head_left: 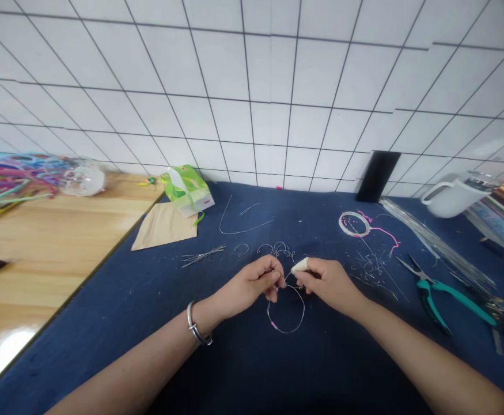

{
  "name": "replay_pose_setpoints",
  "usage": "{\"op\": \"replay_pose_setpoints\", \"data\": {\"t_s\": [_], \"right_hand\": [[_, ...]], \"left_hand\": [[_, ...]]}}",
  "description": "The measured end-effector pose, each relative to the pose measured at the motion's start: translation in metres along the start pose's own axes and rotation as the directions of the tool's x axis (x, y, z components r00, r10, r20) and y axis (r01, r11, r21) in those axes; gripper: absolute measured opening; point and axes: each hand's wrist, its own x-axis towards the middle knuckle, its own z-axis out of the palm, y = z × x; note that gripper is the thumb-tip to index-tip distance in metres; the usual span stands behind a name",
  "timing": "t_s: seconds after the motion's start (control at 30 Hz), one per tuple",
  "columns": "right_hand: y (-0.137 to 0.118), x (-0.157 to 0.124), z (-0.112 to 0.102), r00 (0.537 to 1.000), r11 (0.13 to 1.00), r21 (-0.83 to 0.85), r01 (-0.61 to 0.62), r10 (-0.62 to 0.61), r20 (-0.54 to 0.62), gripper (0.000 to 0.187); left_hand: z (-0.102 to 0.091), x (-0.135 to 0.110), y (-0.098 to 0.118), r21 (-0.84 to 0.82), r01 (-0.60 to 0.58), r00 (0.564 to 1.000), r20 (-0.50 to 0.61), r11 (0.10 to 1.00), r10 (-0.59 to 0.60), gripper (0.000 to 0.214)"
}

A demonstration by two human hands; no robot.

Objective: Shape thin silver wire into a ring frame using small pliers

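Both hands meet over the dark blue cloth around a thin wire ring (302,314) that hangs below the fingertips, with a small pink bit on its lower left. My left hand (258,279), a silver bangle on its wrist, pinches the wire at the top left of the ring. My right hand (327,282) pinches wire at the top right; a pale cover wraps its index fingertip. The exact wire ends between the fingers are too small to make out. Just beyond the hands lie several curled wire pieces (283,248).
Straight wires (203,256) lie left, near a beige cloth (165,226) and green tissue pack (188,187). To the right are a white ring with pink thread (354,223), wire scraps (372,265), teal-handled pliers (461,302), a wire bundle (433,236) and a white mug (459,195).
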Motion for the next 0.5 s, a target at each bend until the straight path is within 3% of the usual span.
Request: {"op": "replay_pose_setpoints", "data": {"t_s": [0.5], "right_hand": [[-0.0020,-0.0014,-0.0021,0.997,0.997,-0.065,0.047,-0.051,-0.057,0.012]], "left_hand": [[0.0010,0.0011,-0.0028,0.042,0.022,0.999,0.034,0.999,-0.023,0.009]]}}
